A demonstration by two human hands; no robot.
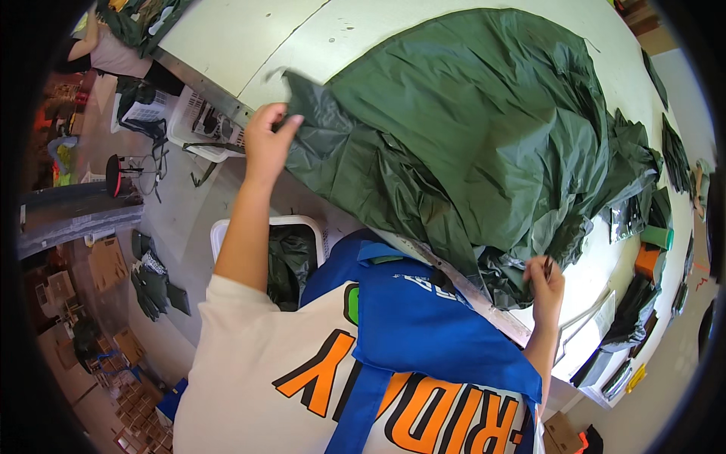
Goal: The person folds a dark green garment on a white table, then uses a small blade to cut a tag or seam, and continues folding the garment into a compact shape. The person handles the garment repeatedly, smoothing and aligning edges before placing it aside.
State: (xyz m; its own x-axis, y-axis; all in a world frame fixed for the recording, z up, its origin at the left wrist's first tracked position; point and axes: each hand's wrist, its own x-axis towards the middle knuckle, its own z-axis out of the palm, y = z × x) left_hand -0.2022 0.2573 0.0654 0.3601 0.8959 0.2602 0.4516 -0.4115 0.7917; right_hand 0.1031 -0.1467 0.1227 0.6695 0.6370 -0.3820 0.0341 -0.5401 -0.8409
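A large dark green waterproof garment (469, 129) lies spread and crumpled over the white table, its near edge hanging over the table's front. My left hand (268, 144) is raised at the left, thumb and fingers closed on a corner of the fabric and holding it up. At the right front, my right hand (546, 287) is closed beside the garment's bunched, shiny near end. A small dark pointed tool (547, 267) shows between its fingers; its exact kind is too small to make out.
Bare white tabletop (249, 38) shows at the far left. A white basket (306, 223) with dark green fabric stands below the front edge. Dark folded pieces (631, 310) and an orange item (647, 259) lie at the right. Another person (113, 53) is at the far left.
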